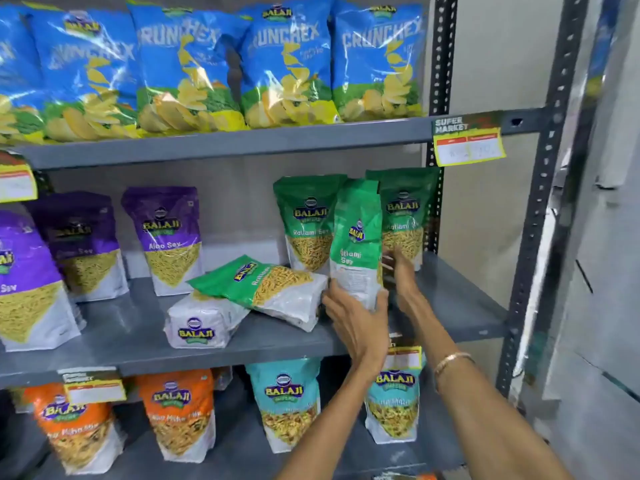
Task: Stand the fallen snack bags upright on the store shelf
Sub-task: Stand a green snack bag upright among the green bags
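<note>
— On the middle shelf (450, 306), what's gripped?
— Left hand (356, 320) clasps the green bag (356, 237) upright near the front edge; right hand (403, 275) cups its far side.
— Open room?
— Bare shelf rightward; two fallen bags (263, 289) lie just left.

From my feed I see a grey metal shelving unit (242, 143) filling most of the view, its slotted dark upright (545, 188) running down the right side. A second perforated post (438, 64) stands further back against a plain pale wall (491, 57). A yellow-edged price label (467, 143) reading "Super Market" hangs from the upper shelf's front lip, and similar labels (93, 386) clip to the lower edges. To the far right I make out a glossy, reflective panel (609, 237), too blurred to identify. The light is even and soft, indoor.
</note>
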`<state>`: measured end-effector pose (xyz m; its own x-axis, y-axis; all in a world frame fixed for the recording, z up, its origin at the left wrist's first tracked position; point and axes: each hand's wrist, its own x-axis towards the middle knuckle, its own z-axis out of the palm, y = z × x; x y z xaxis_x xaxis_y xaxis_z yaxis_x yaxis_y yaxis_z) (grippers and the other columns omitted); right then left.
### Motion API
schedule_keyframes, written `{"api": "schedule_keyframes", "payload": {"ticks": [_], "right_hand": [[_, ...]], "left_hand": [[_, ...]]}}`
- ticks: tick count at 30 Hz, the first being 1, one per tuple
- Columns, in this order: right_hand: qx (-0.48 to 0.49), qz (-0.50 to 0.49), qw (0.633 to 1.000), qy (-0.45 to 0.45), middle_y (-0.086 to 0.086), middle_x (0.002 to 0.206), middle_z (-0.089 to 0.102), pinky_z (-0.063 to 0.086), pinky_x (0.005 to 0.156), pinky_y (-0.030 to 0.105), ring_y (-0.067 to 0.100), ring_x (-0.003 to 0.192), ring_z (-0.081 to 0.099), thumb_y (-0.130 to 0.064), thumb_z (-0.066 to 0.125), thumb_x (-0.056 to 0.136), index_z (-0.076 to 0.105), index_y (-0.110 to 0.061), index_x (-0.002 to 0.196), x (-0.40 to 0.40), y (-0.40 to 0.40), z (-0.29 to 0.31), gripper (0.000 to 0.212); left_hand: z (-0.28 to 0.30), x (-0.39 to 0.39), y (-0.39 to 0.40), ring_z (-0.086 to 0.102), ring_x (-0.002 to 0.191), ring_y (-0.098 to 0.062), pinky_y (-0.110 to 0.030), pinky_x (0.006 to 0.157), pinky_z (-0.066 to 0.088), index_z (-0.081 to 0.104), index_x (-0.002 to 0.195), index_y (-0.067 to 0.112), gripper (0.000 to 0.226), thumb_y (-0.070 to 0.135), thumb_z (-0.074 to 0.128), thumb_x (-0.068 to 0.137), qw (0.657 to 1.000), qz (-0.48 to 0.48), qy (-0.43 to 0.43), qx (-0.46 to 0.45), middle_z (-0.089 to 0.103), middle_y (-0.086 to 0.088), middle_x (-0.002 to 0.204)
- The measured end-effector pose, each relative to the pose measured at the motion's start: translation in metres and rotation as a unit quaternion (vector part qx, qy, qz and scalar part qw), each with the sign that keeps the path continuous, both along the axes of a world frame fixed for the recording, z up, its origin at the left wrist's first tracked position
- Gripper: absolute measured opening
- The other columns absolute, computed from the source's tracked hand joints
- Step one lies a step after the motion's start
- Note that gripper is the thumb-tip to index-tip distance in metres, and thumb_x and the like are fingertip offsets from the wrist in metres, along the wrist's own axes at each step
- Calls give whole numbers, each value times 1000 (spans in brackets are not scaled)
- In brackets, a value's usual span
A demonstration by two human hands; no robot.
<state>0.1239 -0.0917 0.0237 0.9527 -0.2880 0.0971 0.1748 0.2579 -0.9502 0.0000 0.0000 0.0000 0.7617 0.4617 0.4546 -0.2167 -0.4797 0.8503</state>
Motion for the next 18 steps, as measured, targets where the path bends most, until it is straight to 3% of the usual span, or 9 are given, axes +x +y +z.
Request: {"api": "schedule_keyframes", "payload": {"ticks": [1, 3, 5, 8, 11, 14, 16, 18], "right_hand": [[6, 72, 997, 14, 4, 91, 76, 58, 71, 28, 9, 71, 73, -50, 31, 106, 71, -20, 95, 1, 3, -1, 51], [11, 160, 986, 36, 0, 99, 80, 58, 89, 34, 14, 91, 76, -59, 27, 103, 73, -22, 106, 2, 8, -6, 59], [-19, 200, 979, 35, -4, 106, 80, 53, 101, 36, 14, 100, 75, -54, 30, 105, 72, -25, 111, 0, 11, -10, 51], [-45, 190, 980, 28, 7, 125, 74, 50, 106, 41, 23, 112, 71, -46, 39, 105, 70, -22, 119, -5, 11, -9, 42], [-60, 162, 985, -1, 8, 139, 66, 47, 111, 44, 23, 122, 66, -58, 45, 97, 66, -27, 130, -12, 8, -12, 50], [-111, 97, 989, -21, 2, 145, 60, 43, 114, 42, 19, 128, 60, -64, 41, 96, 57, -25, 142, -39, 7, -13, 63], [-159, 58, 985, -32, 7, 141, 63, 43, 114, 44, 21, 129, 60, -72, 36, 94, 55, -19, 140, -69, 11, -9, 72], [-200, 37, 978, -48, 14, 130, 64, 47, 106, 37, 29, 126, 60, -73, 32, 96, 49, -10, 136, -106, 17, -3, 76]], "left_hand": [[2, 1, 2, 44, 129, -35, -42, 101, 44, 31, 149, 12, 98, 45, 83, 73, 1000, -4, 23, -14, 42, -14, 144], [2, 5, 8, 46, 130, -34, -41, 104, 44, 34, 145, 15, 96, 39, 88, 69, 998, -18, 43, -34, 44, -13, 142], [2, 12, 16, 44, 136, -31, -40, 111, 41, 36, 143, 16, 92, 31, 89, 70, 996, -51, 43, -57, 45, -11, 145], [4, 12, 29, 41, 143, -23, -33, 117, 35, 32, 152, 16, 91, 21, 84, 77, 987, -124, 50, -93, 43, -5, 155], [7, 7, 45, 34, 141, -7, -26, 117, 28, 18, 160, 20, 89, 12, 68, 87, 967, -227, 71, -87, 35, 10, 156], [13, 1, 59, 45, 135, -15, -34, 118, 33, 29, 157, 18, 65, 11, 50, 95, 956, -262, 84, -100, 45, 4, 153], [16, -7, 63, 53, 116, -20, -40, 108, 40, 55, 130, 16, 35, 9, 40, 99, 954, -259, 87, -126, 61, -6, 130], [15, -21, 73, 50, 97, -15, -40, 96, 40, 53, 93, 24, 21, 13, 37, 100, 953, -252, 91, -140, 58, 1, 101]]}}
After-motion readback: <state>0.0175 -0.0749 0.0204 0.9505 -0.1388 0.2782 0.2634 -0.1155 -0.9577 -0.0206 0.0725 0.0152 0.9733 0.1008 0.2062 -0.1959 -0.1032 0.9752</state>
